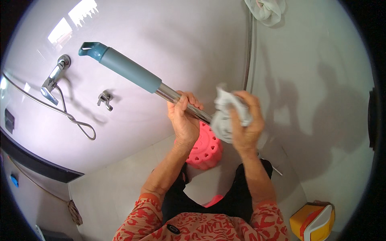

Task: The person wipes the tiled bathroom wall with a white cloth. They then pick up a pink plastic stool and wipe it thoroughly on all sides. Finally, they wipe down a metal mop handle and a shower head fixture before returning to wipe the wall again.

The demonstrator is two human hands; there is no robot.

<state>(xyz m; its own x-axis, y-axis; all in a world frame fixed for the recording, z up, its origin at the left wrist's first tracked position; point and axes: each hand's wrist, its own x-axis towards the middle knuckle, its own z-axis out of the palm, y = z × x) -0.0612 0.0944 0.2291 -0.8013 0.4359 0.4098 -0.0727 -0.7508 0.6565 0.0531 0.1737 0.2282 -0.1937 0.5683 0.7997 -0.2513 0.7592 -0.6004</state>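
A metal pole (200,114) slants across the view, with a blue-grey handle grip (131,70) at its upper left end and a teal loop cap (94,50) at the tip. Around the bare metal just below the grip, my left hand (184,120) is closed. My right hand (248,123) holds a crumpled grey-white cloth (224,116) at the pole's lower right; the cloth hides that end, and both are slightly blurred.
A pink plastic stool (206,150) stands on the floor beneath my hands. A shower mixer (52,81) with a looping hose and a small tap (105,100) project from the left wall. A yellow container (313,221) sits at lower right; a white bag (267,10) hangs above.
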